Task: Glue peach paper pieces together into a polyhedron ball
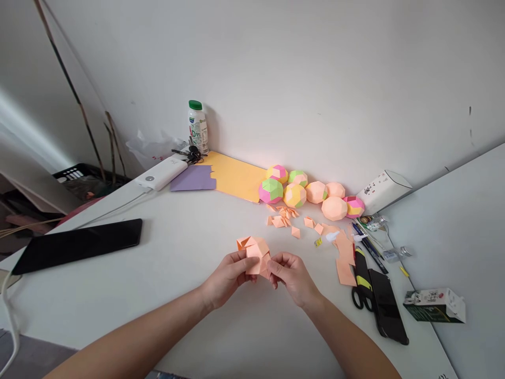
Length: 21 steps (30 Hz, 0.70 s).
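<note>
Both my hands meet over the white table (pixel 189 310) on a partly assembled orange paper model (pixel 255 253) made of folded units. My left hand (pixel 229 275) pinches its left side with thumb and fingers closed. My right hand (pixel 291 275) grips its right side, fingers curled. Behind, loose folded orange paper units (pixel 283 218) lie scattered, and orange paper squares (pixel 344 259) lie to the right.
Several finished paper balls (pixel 294 193) line the wall. A black tablet (pixel 79 243), power bank (pixel 161 173), bottle (pixel 198 126), keys, purple and yellow sheets (pixel 232 178) lie left and back. Scissors (pixel 362 284), a black phone (pixel 389 308), pens, a white adapter (pixel 382 190) and a small carton (pixel 434 305) are right.
</note>
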Available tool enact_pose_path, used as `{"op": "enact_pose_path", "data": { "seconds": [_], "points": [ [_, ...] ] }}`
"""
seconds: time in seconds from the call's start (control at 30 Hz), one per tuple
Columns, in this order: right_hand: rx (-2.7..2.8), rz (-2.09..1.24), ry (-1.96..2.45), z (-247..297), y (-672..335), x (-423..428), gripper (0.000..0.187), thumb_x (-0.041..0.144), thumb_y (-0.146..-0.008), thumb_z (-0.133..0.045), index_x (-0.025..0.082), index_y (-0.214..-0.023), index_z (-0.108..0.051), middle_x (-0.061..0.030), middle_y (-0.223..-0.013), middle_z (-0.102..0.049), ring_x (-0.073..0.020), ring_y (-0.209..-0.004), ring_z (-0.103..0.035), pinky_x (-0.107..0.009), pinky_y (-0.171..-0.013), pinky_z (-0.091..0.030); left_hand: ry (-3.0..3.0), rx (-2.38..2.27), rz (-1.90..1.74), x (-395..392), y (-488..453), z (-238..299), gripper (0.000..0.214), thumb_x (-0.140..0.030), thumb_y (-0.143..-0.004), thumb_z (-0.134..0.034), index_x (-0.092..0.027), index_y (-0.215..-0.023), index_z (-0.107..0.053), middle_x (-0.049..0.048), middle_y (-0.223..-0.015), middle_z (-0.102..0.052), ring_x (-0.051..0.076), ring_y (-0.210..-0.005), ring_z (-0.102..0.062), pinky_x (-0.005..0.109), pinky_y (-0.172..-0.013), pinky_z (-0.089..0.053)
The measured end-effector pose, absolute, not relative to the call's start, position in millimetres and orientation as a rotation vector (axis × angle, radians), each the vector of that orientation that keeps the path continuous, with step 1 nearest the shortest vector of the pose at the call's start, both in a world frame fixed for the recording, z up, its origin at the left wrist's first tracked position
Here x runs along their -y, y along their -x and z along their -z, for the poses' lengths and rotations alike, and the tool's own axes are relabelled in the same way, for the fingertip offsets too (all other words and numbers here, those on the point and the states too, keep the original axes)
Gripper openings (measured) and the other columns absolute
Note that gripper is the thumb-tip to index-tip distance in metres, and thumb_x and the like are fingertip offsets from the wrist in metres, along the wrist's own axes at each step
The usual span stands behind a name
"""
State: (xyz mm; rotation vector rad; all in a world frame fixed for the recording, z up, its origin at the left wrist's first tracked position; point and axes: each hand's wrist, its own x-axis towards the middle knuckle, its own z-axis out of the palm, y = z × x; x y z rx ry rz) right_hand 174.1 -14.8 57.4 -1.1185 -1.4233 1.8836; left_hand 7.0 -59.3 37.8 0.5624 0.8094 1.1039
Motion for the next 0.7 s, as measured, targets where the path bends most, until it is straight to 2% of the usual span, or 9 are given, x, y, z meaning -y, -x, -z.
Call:
{"op": "enact_pose_path", "data": {
  "seconds": [0.33, 0.53, 0.7],
  "points": [
    [1.430, -1.890, 1.097, -58.3, -174.1, 14.6, 0.025, 0.037, -0.076, -0.065, 0.016, -0.065, -0.056, 0.0023, -0.055, -0.055, -0.0089, -0.048, -0.048, -0.024, -0.049, -0.039, -0.567, -0.790, -1.090, 58.4, -5.7, -36.9, 0.016, -0.029, -0.075, -0.065, -0.013, -0.080, -0.066, 0.0044, -0.073, -0.062, 0.011, -0.061, -0.050, 0.026, -0.063, -0.043],
    [1.420, -1.898, 1.096, -57.2, -174.3, 14.9, 0.026, 0.037, -0.075, -0.066, 0.016, -0.066, -0.056, 0.0022, -0.055, -0.055, -0.0097, -0.050, -0.049, -0.025, -0.049, -0.039, -0.550, -0.767, -1.070, 57.4, -6.5, -37.6, 0.019, -0.026, -0.074, -0.065, -0.012, -0.085, -0.067, 0.0085, -0.080, -0.065, 0.013, -0.064, -0.053, 0.027, -0.063, -0.044],
    [1.425, -1.890, 1.113, -56.5, -173.6, 14.8, 0.027, 0.039, -0.074, -0.066, 0.015, -0.065, -0.056, 0.0018, -0.055, -0.055, -0.0100, -0.050, -0.050, -0.025, -0.049, -0.039, -0.543, -0.764, -1.065, 58.6, -6.6, -37.2, 0.015, -0.026, -0.073, -0.066, -0.012, -0.080, -0.067, 0.0051, -0.072, -0.064, 0.011, -0.058, -0.051, 0.027, -0.062, -0.043]
  ]
}}
